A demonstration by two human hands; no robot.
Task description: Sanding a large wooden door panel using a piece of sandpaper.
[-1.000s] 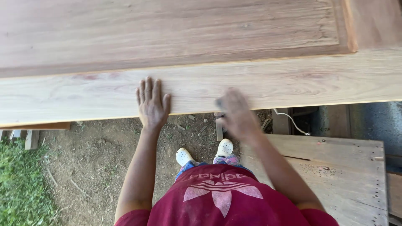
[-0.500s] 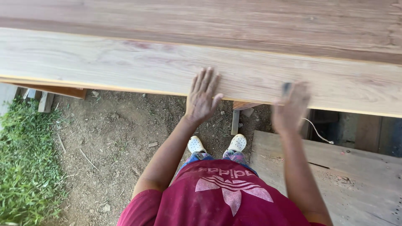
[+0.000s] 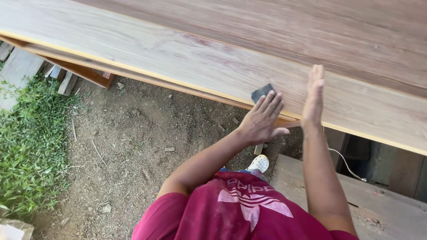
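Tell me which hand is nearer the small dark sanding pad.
Left. The left hand has its fingertips on the dark sanding pad at the plank's edge. The right hand lies flat on the plank, apart from the pad.

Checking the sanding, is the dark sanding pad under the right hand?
No, the sanding pad sits under the left hand's fingers; the right hand is bare.

Bare brown dirt ground (image 3: 133,146) spreads below the work, strewn with small wood chips (image 3: 169,149). A patch of green grass (image 3: 31,146) grows at the left, with scrap timber blocks (image 3: 66,82) just beyond it. At the near right lies a grey wooden platform (image 3: 391,209), with a thin white cord (image 3: 344,163) trailing above it.
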